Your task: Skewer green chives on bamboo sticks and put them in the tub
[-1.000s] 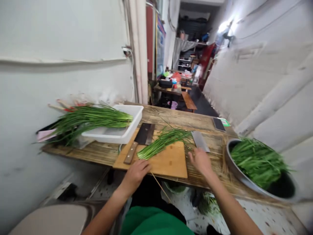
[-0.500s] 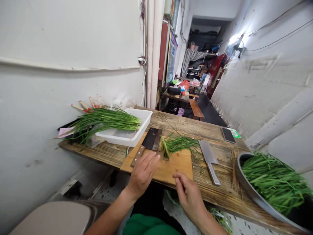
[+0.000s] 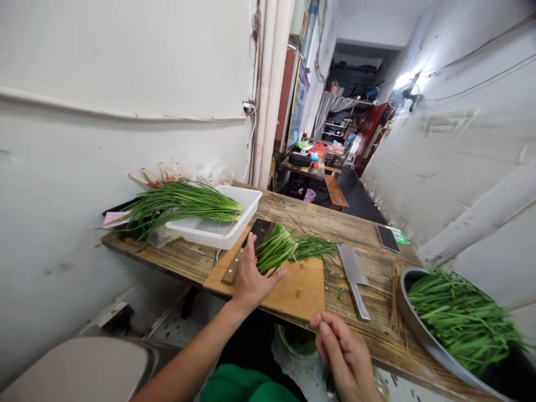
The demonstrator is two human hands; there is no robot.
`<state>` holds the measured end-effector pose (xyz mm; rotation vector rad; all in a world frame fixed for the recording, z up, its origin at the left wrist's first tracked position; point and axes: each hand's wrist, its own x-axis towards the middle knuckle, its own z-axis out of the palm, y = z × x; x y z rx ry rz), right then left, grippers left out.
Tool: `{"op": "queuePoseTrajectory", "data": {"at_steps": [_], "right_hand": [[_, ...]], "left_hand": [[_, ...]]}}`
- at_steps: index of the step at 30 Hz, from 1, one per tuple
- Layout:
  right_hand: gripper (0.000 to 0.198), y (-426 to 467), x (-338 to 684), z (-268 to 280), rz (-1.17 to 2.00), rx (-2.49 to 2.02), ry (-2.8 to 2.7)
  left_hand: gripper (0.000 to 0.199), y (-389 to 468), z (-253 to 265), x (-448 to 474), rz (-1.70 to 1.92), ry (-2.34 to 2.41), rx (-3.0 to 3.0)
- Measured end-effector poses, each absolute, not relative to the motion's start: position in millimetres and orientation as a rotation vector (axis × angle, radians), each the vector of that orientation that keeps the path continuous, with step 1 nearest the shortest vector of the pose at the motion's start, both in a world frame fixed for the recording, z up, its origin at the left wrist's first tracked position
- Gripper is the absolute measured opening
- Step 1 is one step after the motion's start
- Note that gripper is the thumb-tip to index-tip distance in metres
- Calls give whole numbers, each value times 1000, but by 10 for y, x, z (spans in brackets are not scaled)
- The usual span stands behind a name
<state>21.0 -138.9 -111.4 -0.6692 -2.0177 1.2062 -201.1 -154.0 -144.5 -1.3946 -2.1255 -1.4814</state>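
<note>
Fingers spread and clasping nothing, the left hand (image 3: 253,282) is at the near-left side of the long green chive bundle (image 3: 275,248) on the tan wooden board (image 3: 288,295); the right hand (image 3: 345,349) pinches a thin straw-coloured strand (image 3: 309,289) (silver metal cleaver (image 3: 354,271) farther right).

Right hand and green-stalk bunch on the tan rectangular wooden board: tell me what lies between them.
The head view shows bare board there, crossed by a thin tan straw-like strip that runs from the right hand toward the green-stalk bunch.
</note>
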Motion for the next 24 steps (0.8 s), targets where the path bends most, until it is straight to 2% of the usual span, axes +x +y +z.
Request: {"op": "queuePoseTrajectory", "data": {"at_steps": [5, 9, 11, 13, 16, 18, 23, 24], "right_hand": [[33, -1306, 313, -1230, 1377, -778, -1905], [41, -1117, 366, -1435, 1754, -848, -1762], [44, -1006, 373, -1504, 1760, -904, -1623], [44, -860, 380, -1511, 1672, -932, -1542], [44, -514, 389, -1409, 1540, -916, -1592], [44, -180, 369, -1305, 1356, -912, -1703], [44, 868, 75, -1113, 394, -1195, -2218], [41, 1067, -32, -1104, 301, -1240, -2260]], "left_hand": [[70, -1314, -1575, -2025, -1335, -2104, -1645], [57, -1172, -1690, -1978, -1035, -2081, -1807], [52, -1099, -1737, -1920, -941, -2117, -1845], [53, -1017, -1770, -1875, -911, -2153, -1873], [73, -910, -1796, -1886, -935, -2141, -1883], [78, -885, -1818, -1943, -964, -2083, -1840], [67, -997, -1984, -2137, -1047, -1987, -1764], [66, -1027, -2030, -2169, -1059, -1979, -1769]]}}
